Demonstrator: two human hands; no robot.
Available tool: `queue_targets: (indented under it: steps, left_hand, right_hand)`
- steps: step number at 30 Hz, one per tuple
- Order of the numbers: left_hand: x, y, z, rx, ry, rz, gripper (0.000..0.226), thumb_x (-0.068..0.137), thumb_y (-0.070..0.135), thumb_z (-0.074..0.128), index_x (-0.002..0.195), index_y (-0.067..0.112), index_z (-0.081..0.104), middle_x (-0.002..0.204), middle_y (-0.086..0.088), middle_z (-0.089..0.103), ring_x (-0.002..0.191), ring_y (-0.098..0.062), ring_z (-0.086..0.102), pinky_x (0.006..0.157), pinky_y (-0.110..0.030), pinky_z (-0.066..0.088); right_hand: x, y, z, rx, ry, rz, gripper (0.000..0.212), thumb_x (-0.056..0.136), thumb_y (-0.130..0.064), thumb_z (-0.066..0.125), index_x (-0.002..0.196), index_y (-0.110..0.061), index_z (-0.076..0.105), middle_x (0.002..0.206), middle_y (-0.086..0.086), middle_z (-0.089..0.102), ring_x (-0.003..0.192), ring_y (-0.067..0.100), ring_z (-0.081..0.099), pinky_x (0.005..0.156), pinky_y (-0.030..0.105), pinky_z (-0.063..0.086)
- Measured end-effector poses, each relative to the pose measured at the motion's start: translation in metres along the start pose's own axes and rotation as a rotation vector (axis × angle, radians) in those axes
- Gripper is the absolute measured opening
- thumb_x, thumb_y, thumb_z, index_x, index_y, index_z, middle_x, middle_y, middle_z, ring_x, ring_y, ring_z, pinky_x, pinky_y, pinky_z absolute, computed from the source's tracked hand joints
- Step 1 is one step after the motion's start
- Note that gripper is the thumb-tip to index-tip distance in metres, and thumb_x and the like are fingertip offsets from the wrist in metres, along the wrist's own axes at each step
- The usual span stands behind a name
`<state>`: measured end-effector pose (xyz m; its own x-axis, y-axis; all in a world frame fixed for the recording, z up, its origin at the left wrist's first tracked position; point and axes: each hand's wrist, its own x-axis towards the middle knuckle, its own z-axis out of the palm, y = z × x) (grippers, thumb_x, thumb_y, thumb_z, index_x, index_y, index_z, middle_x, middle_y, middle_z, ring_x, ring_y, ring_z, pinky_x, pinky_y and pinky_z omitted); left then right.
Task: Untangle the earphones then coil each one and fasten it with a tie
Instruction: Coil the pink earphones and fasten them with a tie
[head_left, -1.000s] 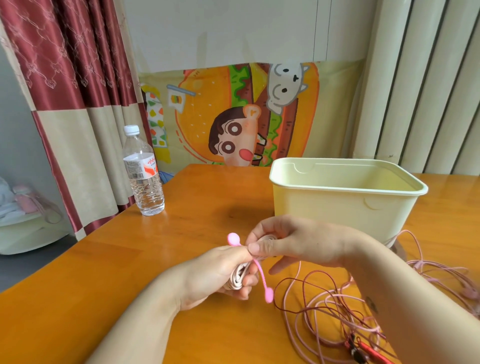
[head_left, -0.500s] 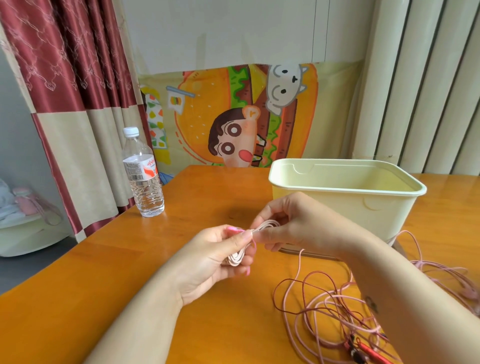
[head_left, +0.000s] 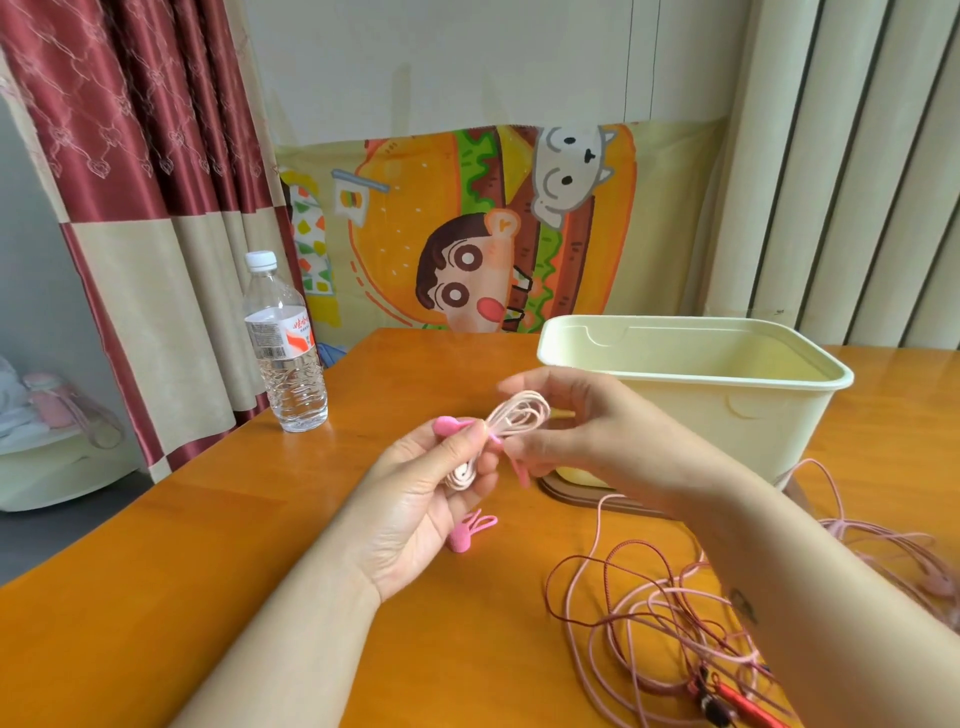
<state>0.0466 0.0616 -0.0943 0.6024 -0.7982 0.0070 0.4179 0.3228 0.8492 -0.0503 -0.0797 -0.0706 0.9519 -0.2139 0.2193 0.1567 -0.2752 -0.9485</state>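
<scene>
Left hand (head_left: 431, 499) clamped round the coiled pale pink earphone cable (head_left: 511, 423), held above the middle of the orange wooden desk (head_left: 208, 571). The coil's long axis runs up-right toward the right hand (head_left: 582, 436).

Bright pink silicone tie (head_left: 448, 425) crosses the coil's waist, knob end left. Right fingertips, blurred, appear to pinch its tail.

Tie soft and rubbery; cable thin and glossy.

Judgement: the right hand is nearer and should do the wrapping.

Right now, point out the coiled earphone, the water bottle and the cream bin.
coiled earphone (head_left: 506, 418), head view, upper loops.
water bottle (head_left: 284, 332), head view, its label.
cream bin (head_left: 753, 436), head view, front wall.
</scene>
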Motion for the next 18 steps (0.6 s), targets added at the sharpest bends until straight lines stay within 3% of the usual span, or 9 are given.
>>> queue_targets:
  steps: [3,5,7,9,12,15,18]
  left_hand:
    - [-0.001,0.006,-0.004,0.028,-0.042,0.063,0.008,0.069,0.01,0.063,0.063,0.014,0.068,0.066,-0.005,0.063,0.057,-0.008,0.06,0.058,-0.018,0.054]
    - [-0.002,0.01,-0.006,0.069,-0.062,0.076,0.012,0.069,0.013,0.064,0.06,0.017,0.069,0.065,-0.004,0.063,0.056,-0.007,0.06,0.054,-0.018,0.051]
    - [-0.002,0.012,-0.01,0.08,-0.098,0.086,0.003,0.065,0.016,0.071,0.061,0.017,0.071,0.067,-0.006,0.064,0.056,-0.008,0.06,0.056,-0.018,0.052]
    - [-0.003,0.013,-0.013,0.083,-0.16,0.095,0.013,0.057,0.014,0.08,0.067,0.013,0.071,0.07,-0.008,0.065,0.058,-0.01,0.061,0.06,-0.02,0.054]
    - [-0.004,0.011,-0.012,0.213,-0.175,0.125,0.01,0.065,0.008,0.078,0.068,0.013,0.071,0.065,-0.006,0.064,0.059,-0.01,0.062,0.063,-0.023,0.056]
    - [-0.006,0.01,-0.007,0.327,-0.132,0.182,0.006,0.071,0.008,0.066,0.076,0.006,0.064,0.061,-0.004,0.064,0.058,-0.01,0.062,0.062,-0.021,0.055]
    - [-0.005,0.009,-0.008,0.369,-0.121,0.205,0.011,0.07,0.008,0.065,0.078,0.003,0.061,0.061,-0.003,0.063,0.058,-0.008,0.06,0.06,-0.019,0.052]
  right_hand:
    - [0.001,0.011,0.005,0.254,-0.206,0.141,0.044,0.074,-0.005,0.068,0.117,-0.009,0.056,0.1,0.002,0.068,0.063,0.015,0.056,0.059,0.021,0.05]
    - [0.002,0.017,0.005,0.325,-0.244,0.194,0.04,0.075,-0.007,0.068,0.114,-0.008,0.058,0.098,0.004,0.07,0.059,0.012,0.055,0.059,0.02,0.05]
    - [0.002,0.02,0.003,0.333,-0.234,0.207,0.029,0.072,-0.014,0.075,0.099,-0.01,0.063,0.086,0.004,0.071,0.058,0.009,0.056,0.059,0.018,0.05]
    - [0.002,0.022,0.001,0.326,-0.247,0.186,0.031,0.067,-0.025,0.083,0.09,-0.014,0.067,0.082,0.002,0.071,0.065,0.008,0.059,0.064,0.018,0.051]
    - [0.001,0.024,0.001,0.331,-0.342,0.161,0.046,0.068,-0.044,0.079,0.101,-0.014,0.069,0.097,0.009,0.064,0.09,0.018,0.057,0.076,0.023,0.051]
    - [0.001,0.024,0.005,0.318,-0.401,0.169,0.036,0.067,-0.046,0.079,0.092,-0.02,0.073,0.09,0.001,0.067,0.085,0.013,0.061,0.077,0.023,0.05]
    - [0.002,0.026,0.006,0.314,-0.423,0.178,0.032,0.07,-0.04,0.077,0.089,-0.015,0.071,0.089,0.005,0.069,0.087,0.016,0.066,0.088,0.03,0.05]
